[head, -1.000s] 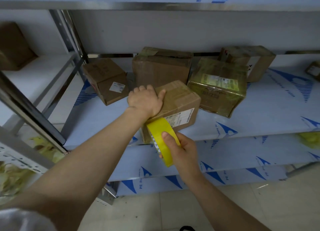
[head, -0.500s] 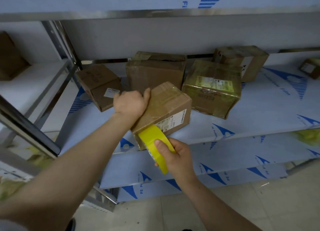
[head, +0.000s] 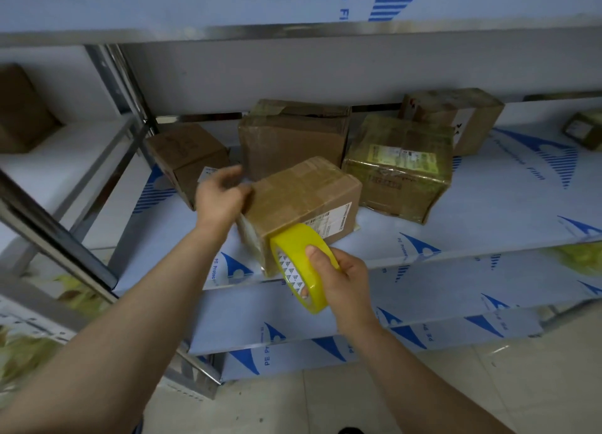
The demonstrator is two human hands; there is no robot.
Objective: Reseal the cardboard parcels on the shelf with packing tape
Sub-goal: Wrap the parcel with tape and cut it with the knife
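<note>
Mid-job imo: right hand (head: pixel 347 282) grips the yellow tape roll (head: pixel 298 254), which touches the near end of the front parcel (head: pixel 303 199) at the shelf (head: pixel 482 228) front edge. Left hand (head: pixel 221 196) is at the parcel's left end, fingers loosely curled, too blurry to tell if it's gripping. That end looks shiny w/ tape, so it's partly done; the boxes behind (head: pixel 293 137) prob come after.

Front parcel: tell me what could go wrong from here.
The front parcel sits at the shelf edge; pulling the tape roll in the right hand could drag it off.
The left hand is blurred beside its end, not flat on top, so it may not steady it.
</note>
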